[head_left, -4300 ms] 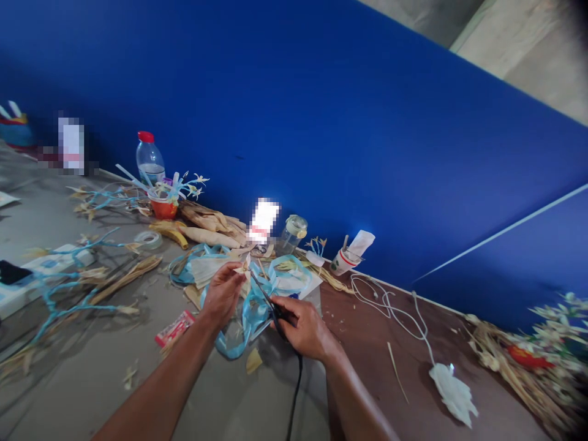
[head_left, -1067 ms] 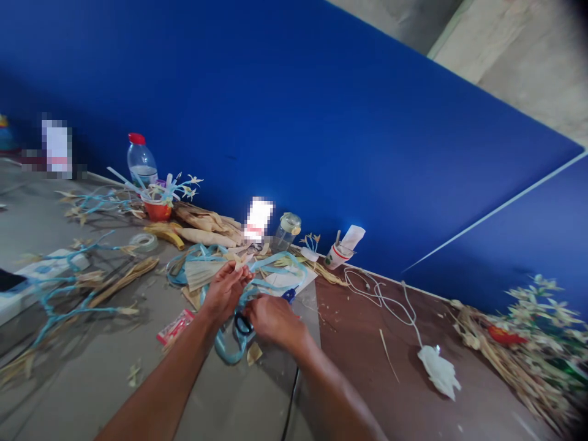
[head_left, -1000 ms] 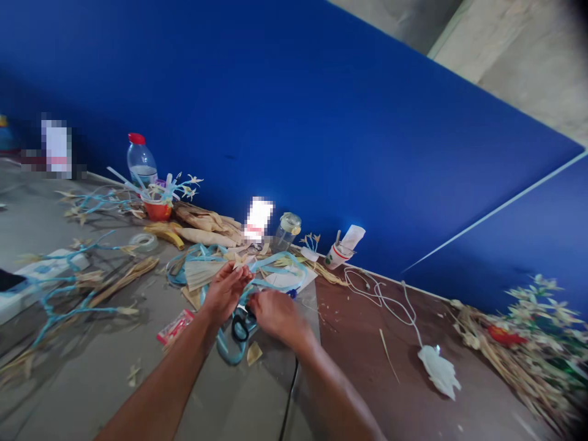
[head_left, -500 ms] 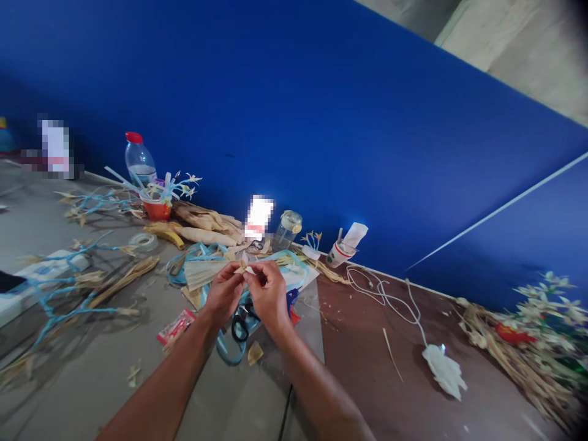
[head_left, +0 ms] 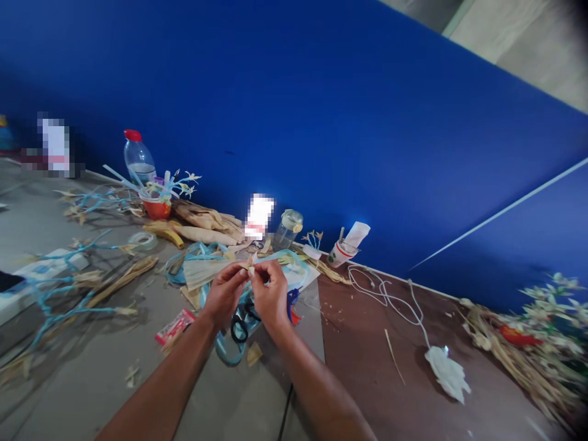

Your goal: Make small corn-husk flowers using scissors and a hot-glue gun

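Between my fingertips is a small cream-coloured flower (head_left: 250,263) with pointed petals, made of what looks like dried husk. My left hand (head_left: 225,293) pinches it from the left, and my right hand (head_left: 271,291) pinches it from the right. Both hands are closed and nearly touch. Below them on the table lie black-handled scissors (head_left: 239,329), partly hidden by my right hand. A loop of light blue ribbon (head_left: 229,357) curls beside the scissors. Pale husk strips (head_left: 202,273) fan out behind my left hand.
At the left lie blue-wrapped stems (head_left: 59,318) with husk flowers. A red cup (head_left: 157,208), a bottle (head_left: 139,160), a banana (head_left: 172,235) and a clear jar (head_left: 288,228) stand or lie along the blue wall (head_left: 321,110). A white cable (head_left: 390,297) crosses the brown surface at the right.
My fingers have shifted slightly around the flower, and its petals now point more upright. My hands stay together in nearly the same place; the view has moved a little.
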`<state>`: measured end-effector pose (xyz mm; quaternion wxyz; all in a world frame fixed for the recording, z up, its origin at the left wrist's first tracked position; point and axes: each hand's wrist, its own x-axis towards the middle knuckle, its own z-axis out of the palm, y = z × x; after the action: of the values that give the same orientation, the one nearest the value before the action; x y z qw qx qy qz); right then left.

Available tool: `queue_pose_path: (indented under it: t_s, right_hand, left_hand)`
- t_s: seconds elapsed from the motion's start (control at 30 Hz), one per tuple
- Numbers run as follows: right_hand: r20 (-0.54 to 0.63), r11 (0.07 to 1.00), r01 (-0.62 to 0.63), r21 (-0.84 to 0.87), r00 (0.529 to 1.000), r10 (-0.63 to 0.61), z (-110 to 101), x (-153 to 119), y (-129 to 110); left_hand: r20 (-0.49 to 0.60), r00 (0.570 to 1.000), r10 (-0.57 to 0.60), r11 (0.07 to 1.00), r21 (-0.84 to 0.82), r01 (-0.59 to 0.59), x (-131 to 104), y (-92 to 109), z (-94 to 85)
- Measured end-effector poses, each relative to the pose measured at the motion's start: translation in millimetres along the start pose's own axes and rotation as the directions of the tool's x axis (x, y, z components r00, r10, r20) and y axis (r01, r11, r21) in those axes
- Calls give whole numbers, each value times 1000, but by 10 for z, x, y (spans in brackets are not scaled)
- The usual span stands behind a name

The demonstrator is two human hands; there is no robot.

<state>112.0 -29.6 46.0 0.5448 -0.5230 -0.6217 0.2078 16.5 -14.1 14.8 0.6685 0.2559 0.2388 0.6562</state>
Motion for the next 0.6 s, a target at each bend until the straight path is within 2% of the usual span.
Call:
queue_pose_path:
  t_s: [0.17,0.3,0.6]
  right_hand:
    - [6,999,-42,-27,999,42,26,-5,32]
    - [21,999,-29,-15,999,29,36,-4,49]
    - [52,997,-50,-53,997,53,17,19,56]
  left_hand:
    - [-9,1000,-5,1000,-22,5,27,-17,-38]
    - [5,999,-38,996,-75,38,31,-8,-47]
    - [115,988,-103,991,-77,112,52,-65,-161]
